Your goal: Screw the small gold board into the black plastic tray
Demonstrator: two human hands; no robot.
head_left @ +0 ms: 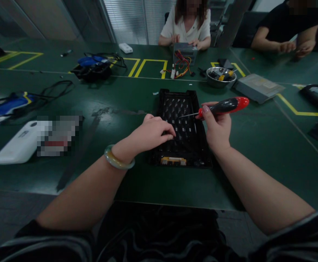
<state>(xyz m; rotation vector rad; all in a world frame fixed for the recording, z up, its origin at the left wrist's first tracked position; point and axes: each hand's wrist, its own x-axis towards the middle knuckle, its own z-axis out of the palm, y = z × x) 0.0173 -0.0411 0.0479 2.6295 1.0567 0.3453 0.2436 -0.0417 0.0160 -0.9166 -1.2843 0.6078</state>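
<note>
Right hand (218, 129) gripping red-black screwdriver (226, 106), shaft angled left over open black plastic housing (185, 140) in front of me. My left hand (153, 133): palm-down over it, fingers curled, can't tell if pinching. Metal bowl (220, 83) holds yellow-black tools (225, 76).

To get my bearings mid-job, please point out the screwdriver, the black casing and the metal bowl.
Screwdriver (224, 106): head view, on the black part of its handle.
Casing (185, 131): head view, on its inner face.
Bowl (221, 84): head view, on its near outer wall.
</note>
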